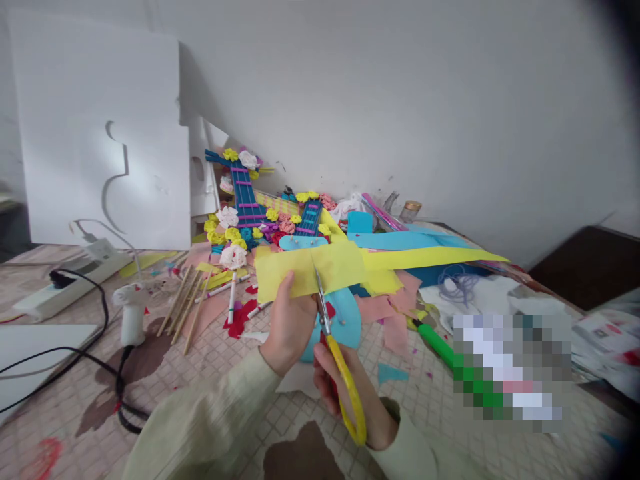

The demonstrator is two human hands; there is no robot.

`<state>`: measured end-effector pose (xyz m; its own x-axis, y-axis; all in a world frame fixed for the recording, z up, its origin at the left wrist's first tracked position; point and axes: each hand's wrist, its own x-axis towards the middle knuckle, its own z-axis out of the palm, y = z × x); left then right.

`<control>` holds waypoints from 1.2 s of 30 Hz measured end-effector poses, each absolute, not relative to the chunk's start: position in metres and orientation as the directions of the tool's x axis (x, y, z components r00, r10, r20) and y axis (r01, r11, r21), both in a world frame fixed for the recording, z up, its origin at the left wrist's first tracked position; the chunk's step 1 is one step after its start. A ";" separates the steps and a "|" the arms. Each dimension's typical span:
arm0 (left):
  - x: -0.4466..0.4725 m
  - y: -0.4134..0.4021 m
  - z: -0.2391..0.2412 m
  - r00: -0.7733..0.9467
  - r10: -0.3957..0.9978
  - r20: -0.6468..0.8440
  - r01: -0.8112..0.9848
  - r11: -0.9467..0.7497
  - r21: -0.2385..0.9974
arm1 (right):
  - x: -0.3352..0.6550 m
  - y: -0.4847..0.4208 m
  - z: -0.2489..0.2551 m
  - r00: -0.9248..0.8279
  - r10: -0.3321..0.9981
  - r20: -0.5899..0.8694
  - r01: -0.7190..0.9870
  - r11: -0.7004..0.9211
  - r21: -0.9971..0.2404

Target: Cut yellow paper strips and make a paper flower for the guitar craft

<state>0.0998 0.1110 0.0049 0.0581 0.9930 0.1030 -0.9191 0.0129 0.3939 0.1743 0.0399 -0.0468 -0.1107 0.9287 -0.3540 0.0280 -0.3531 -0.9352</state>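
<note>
Paper (303,268) pinched in left hand (290,327); right hand (370,397) grips scissors (328,325); if held slack, paper could buckle, skewing cut.

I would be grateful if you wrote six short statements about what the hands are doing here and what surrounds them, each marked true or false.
1. The left hand holds the yellow sheet. True.
2. The scissors lie untouched. False: the right hand holds them.
3. The scissors reach the yellow sheet. True.
4. The wooden sticks lie to the right of both hands. False: they lie to the left of them.
5. The white board stands upright at the left. True.
6. The sleeves are black. False: they are a pale green.
</note>
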 end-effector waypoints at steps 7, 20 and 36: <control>0.100 0.111 0.007 0.057 0.993 0.105 -0.901 0.006 0.433 | 0.175 0.040 -0.044 -0.135 0.924 -0.358 0.028 -0.357 -0.934; 0.100 0.110 0.008 0.033 0.995 0.095 -0.903 -0.011 0.430 | 0.174 0.042 -0.059 -0.106 0.943 -0.317 -0.037 -0.322 -0.946; 0.101 0.112 0.005 0.044 0.995 0.094 -0.914 0.002 0.405 | 0.176 0.038 -0.042 -0.133 0.933 -0.334 0.022 -0.334 -0.942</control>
<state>0.1011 0.1125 0.0050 0.0443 0.9946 0.0938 -0.9141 0.0024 0.4055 0.1759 0.0381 -0.0423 -0.1329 0.9333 -0.3335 0.0219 -0.3337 -0.9424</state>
